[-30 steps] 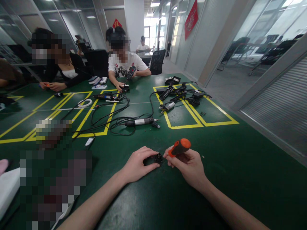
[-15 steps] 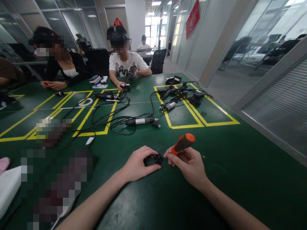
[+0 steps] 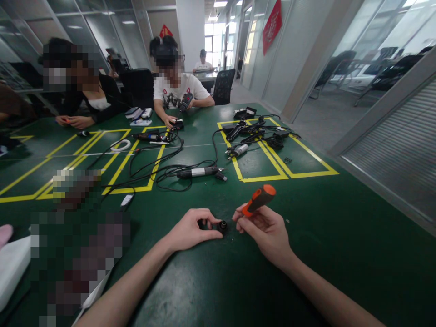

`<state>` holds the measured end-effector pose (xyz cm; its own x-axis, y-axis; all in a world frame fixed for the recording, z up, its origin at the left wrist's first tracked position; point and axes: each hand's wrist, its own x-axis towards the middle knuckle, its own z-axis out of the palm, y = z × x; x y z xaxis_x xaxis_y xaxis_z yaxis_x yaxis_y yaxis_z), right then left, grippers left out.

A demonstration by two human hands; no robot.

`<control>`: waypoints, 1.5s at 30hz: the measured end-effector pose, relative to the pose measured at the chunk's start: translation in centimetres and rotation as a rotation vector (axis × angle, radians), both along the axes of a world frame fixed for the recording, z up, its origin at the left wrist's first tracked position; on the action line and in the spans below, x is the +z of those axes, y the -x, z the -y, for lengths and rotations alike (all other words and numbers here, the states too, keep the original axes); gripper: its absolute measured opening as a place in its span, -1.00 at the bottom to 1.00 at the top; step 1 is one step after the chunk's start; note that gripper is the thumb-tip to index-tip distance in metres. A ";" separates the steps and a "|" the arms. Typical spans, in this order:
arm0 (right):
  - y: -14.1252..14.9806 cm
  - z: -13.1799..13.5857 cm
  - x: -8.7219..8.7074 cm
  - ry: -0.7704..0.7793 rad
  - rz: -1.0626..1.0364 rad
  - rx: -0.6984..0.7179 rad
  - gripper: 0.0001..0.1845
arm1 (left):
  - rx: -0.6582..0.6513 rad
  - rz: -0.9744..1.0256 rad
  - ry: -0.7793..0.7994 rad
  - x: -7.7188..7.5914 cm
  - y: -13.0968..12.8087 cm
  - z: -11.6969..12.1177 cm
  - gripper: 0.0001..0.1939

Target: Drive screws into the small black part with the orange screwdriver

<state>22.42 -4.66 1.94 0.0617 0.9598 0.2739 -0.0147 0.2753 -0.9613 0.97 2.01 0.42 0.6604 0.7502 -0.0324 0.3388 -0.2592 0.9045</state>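
At far left, a white object (image 3: 12, 265) lies at the edge of the green table (image 3: 340, 254), with yellow tape lines (image 3: 112, 159) marking bays on the surface beyond it. The left hand (image 3: 190, 230) rests on the table near the front edge, thumb and fingers closed around a small black part (image 3: 221, 225) that sits on the table surface. Directly beyond, a black and silver electric screwdriver (image 3: 199, 172) lies among black cables (image 3: 160, 168). Just right of the part, the right hand (image 3: 267, 229) is clenched on an orange-handled screwdriver (image 3: 259, 200), handle tilted up and to the right, lower end pointing down toward the part; the tip is too small to tell. Farther right, more black tools (image 3: 252, 131) lie inside a yellow-taped bay.
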 end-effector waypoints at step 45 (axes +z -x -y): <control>0.0 0.3 -0.1 -0.025 -0.017 -0.002 -0.73 | -0.094 0.142 0.294 0.2 0.3 -0.5 -0.78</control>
